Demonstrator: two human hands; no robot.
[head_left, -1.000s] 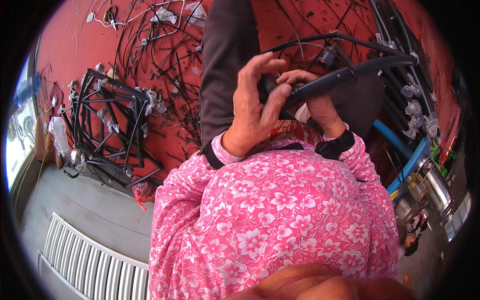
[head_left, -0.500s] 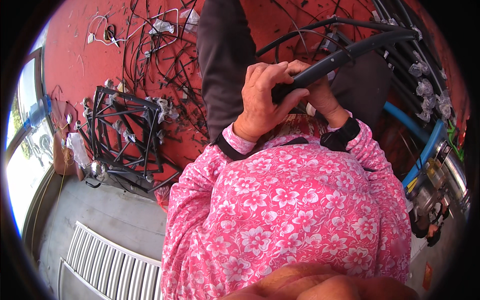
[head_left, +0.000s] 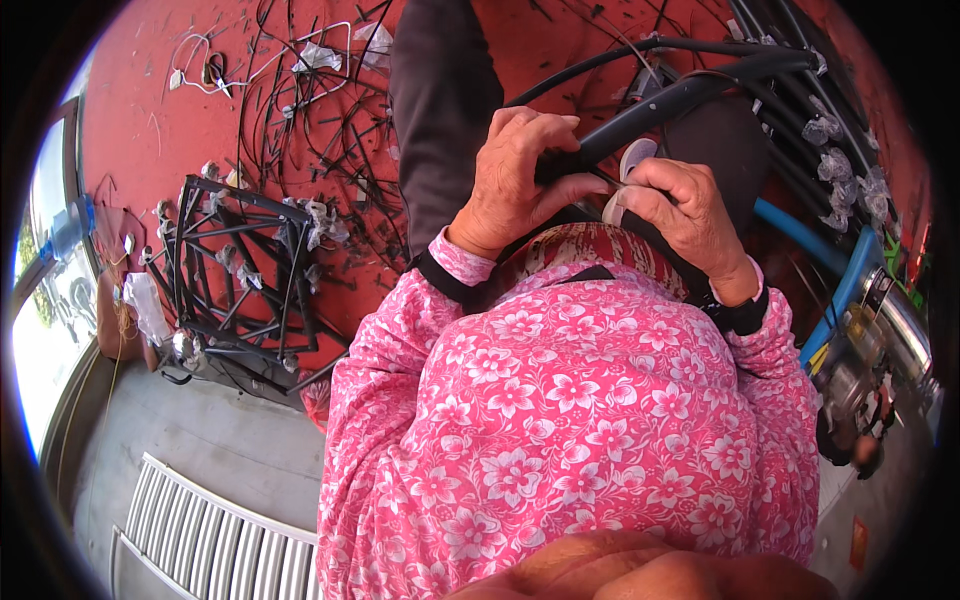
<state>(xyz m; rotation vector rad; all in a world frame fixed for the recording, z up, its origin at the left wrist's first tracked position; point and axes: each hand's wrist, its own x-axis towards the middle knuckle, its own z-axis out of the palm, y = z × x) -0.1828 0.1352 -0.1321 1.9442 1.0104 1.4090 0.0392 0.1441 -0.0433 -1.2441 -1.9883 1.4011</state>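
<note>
Around the black tube's end [head_left: 590, 148], left hand [head_left: 510, 178] curls.

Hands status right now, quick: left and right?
Left hand: closed around the near end of the dark tube.
Right hand: thumb and fingertips closed together; what they pinch cannot be told.

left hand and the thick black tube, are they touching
Touching: the head view shows the left hand closed on the near end of the thick black tube.

The window [head_left: 52, 370] at left was overexposed by daylight, the slatted panel [head_left: 215, 530] was curved by fisheye distortion, and the corners were lost in black.
</note>
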